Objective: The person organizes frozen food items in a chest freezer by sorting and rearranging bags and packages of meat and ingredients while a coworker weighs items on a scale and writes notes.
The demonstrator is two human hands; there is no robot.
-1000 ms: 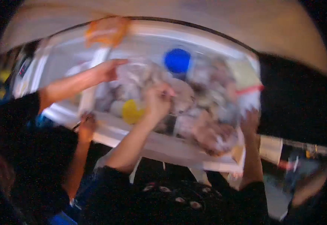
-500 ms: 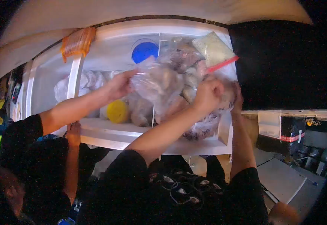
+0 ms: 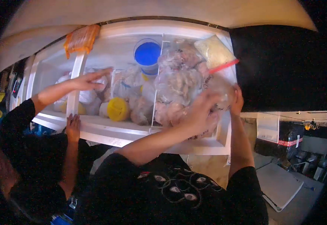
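Observation:
An open white chest freezer (image 3: 96,135) holds many clear plastic bags of pale pinkish pieces. Near its right end my left hand (image 3: 204,112), slightly blurred, has its fingers curled against a clear bag with dark writing (image 3: 219,89). On the same bag's right side, by the freezer wall, is my right hand (image 3: 237,100), fingers bent round its edge. A bag of pale contents with a red strip (image 3: 214,52) lies just above. More clear bags (image 3: 178,84) lie left of my left hand.
A blue-topped bucket (image 3: 147,54) and a yellow lid (image 3: 117,109) are mid-freezer. An orange mesh bag (image 3: 82,39) hangs over the divider (image 3: 74,84). At left, a co-worker's one hand (image 3: 92,80) reaches over the freezer; the other (image 3: 73,126) rests on its edge.
The clear bag in the co-worker's raised hand is out of it; that hand has moved left, fingers spread. My left hand has shifted slightly down and left. The blue-topped bucket shows more fully.

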